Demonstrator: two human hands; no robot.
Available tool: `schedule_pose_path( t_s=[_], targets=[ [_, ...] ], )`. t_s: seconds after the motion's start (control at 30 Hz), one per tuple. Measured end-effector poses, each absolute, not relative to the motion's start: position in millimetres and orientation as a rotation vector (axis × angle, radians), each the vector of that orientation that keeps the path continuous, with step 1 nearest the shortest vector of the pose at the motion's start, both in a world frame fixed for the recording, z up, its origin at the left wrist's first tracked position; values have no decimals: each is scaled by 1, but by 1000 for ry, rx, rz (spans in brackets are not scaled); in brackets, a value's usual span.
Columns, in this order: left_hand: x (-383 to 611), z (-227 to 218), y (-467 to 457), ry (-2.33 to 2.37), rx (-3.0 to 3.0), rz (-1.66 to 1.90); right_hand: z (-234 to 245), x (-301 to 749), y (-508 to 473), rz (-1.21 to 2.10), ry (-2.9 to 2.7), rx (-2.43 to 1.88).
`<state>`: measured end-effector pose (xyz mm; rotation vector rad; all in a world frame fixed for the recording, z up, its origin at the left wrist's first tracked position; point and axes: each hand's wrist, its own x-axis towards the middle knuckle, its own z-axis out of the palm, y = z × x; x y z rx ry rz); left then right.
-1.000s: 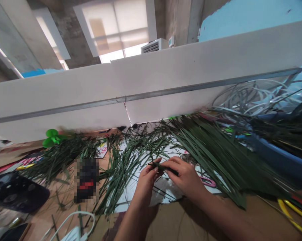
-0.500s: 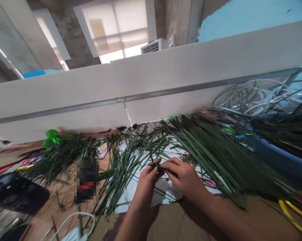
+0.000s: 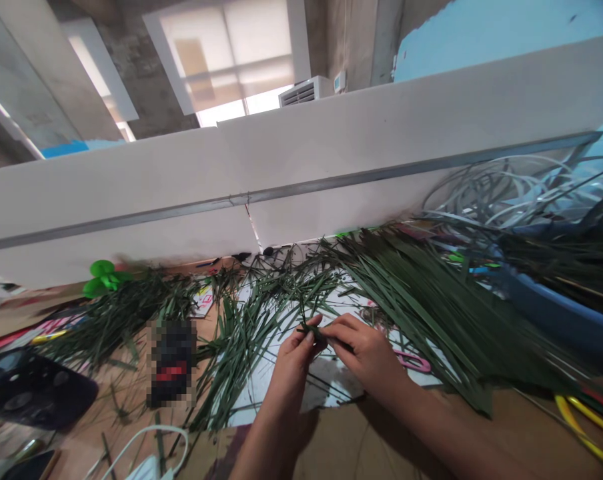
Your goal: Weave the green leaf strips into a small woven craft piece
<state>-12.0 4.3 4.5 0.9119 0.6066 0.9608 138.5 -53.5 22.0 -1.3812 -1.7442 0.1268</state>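
Between my two hands is a small piece of folded green leaf strips (image 3: 311,329), with thin ends sticking up and out. My left hand (image 3: 295,353) pinches it from the left, thumb on top. From the right, the bent fingers of my right hand (image 3: 364,347) close on its other side; fingers partly hide the piece. Below the hands lies a white sheet (image 3: 261,380) strewn with leaf strips. Long green leaf strips (image 3: 236,340) are heaped left of my hands, and a broad bundle of leaves (image 3: 421,300) fans out to the right.
Pink-handled scissors (image 3: 414,362) lie right of my hands. A blue basin (image 3: 561,307) of dark strips stands at the right, with yellow handles (image 3: 589,427) below it. Leftward are a green fan-like object (image 3: 104,278), a dark case (image 3: 41,390) and a white cable (image 3: 146,427). A white partition (image 3: 191,240) runs behind.
Almost nothing differs. The view has shifted very slightly, and both hands keep their grip on the folded leaf piece in the same place.
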Motion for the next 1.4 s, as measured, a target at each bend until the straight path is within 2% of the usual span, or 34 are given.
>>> schedule_pose_path(
  t_s=[0.77, 1.4],
  targets=[
    [-13, 12, 1, 574, 811, 993, 27, 134, -57, 79, -1692, -1230],
    [-11, 0, 0, 599, 913, 1059, 22, 130, -58, -205, -1705, -1277]
  ],
)
